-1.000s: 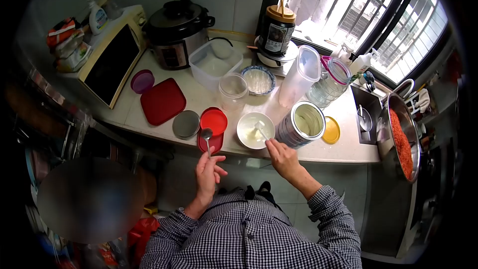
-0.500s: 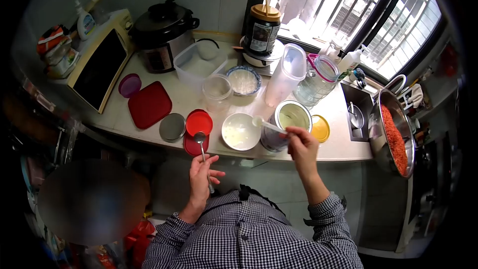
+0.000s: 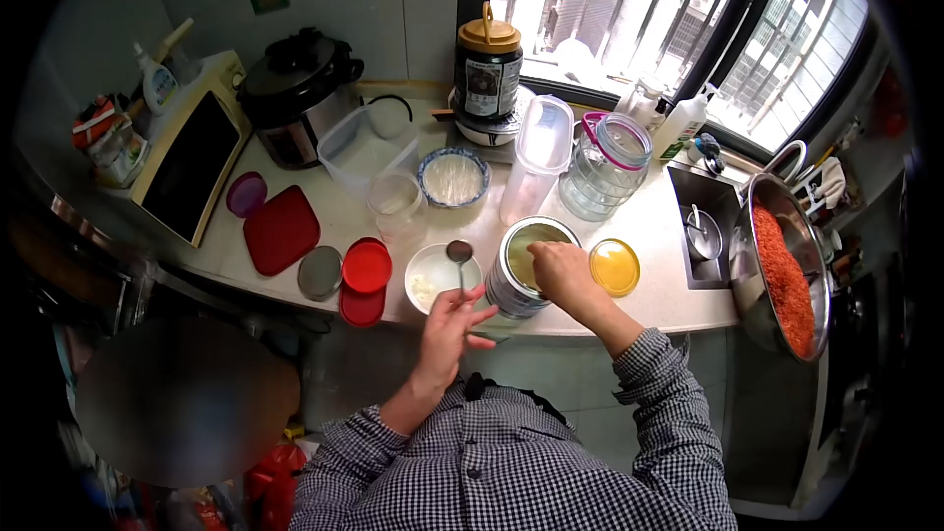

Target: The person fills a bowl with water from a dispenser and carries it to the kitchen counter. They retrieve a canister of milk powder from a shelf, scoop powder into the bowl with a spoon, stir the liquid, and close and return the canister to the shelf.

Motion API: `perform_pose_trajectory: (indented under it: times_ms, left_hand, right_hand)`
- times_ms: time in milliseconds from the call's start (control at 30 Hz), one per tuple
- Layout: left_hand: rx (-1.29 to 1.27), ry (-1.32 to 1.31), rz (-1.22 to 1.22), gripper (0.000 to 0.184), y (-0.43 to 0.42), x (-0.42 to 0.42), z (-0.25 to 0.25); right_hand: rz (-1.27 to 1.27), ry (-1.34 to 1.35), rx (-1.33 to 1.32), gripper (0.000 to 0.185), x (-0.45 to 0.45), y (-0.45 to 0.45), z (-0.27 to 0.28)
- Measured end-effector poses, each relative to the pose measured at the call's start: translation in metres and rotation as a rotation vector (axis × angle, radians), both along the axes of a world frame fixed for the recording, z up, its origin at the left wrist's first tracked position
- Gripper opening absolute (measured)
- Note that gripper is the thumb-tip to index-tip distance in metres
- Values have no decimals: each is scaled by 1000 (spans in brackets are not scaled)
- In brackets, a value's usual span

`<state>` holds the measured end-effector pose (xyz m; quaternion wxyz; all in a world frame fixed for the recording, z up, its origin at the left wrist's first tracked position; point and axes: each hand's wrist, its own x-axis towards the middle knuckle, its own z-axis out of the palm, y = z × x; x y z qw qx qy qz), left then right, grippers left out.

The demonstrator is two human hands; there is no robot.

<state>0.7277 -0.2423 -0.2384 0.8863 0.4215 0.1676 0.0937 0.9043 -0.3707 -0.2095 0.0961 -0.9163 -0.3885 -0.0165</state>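
My left hand [image 3: 444,339] grips a metal spoon [image 3: 459,253] by its handle, with the spoon's head over a white bowl [image 3: 429,264]. Small pale bits lie in the bottom of that bowl. Just to the right stands an open metal can [image 3: 507,291], and my right hand [image 3: 568,277] reaches in over its rim with fingers closed. The white scoop seen in that hand earlier is hidden inside the can now. A yellow round lid [image 3: 616,267] lies right of the can.
Red lids [image 3: 366,267], a clear tub [image 3: 397,199], a blue-rimmed bowl [image 3: 424,174], a tall plastic container [image 3: 531,167] and a glass jar [image 3: 602,182] crowd the counter. At right are a sink [image 3: 710,270] and a large steel bowl [image 3: 739,280] of orange-red food.
My right hand has lowered the white scoop from above the white bowl into the can. My left hand has moved right and up, bringing the spoon from the red lids to over the bowl.
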Motion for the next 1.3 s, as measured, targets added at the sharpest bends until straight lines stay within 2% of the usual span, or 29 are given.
perform_pose_trajectory:
  times_ms: [100, 133, 233, 333, 433, 567, 700, 833, 1067, 1300]
  left_hand:
    - [-13, -33, -15, 21, -15, 20, -4]
    - [-16, -43, -14, 21, -17, 23, -6]
    - [-39, -56, 1, 21, -19, 27, -9]
    - [-57, -58, 18, 20, -20, 27, -9]
    - [-79, -57, 30, 20, -19, 25, -6]
    - [-125, -49, 57, 20, -15, 21, -9]
    - [-156, -27, 99, 20, -11, 14, -8]
    - [-173, 57, 151, 23, -6, 3, -7]
    - [-137, 110, 230, 27, 15, -33, -27]
    - [-118, 97, 299, 26, 33, -61, -22]
  right_hand:
    - [75, 134, 8, 20, 8, 7, -9]
    - [144, 186, 119, 18, 11, 7, -16]
    - [210, 363, 168, 24, 19, 3, -10]
    - [159, 678, 267, 24, 28, -2, 1]
    - [-123, 935, 345, 24, 31, -8, 16]
    - [-214, 1051, 541, 23, 45, -29, 20]
    - [-327, 1077, 679, 17, 41, -43, 38]
    - [-376, 1087, 785, 17, 44, -56, 30]
    - [-311, 1103, 997, 17, 34, -66, 51]
    - [-210, 1040, 1037, 20, -7, -26, 77]
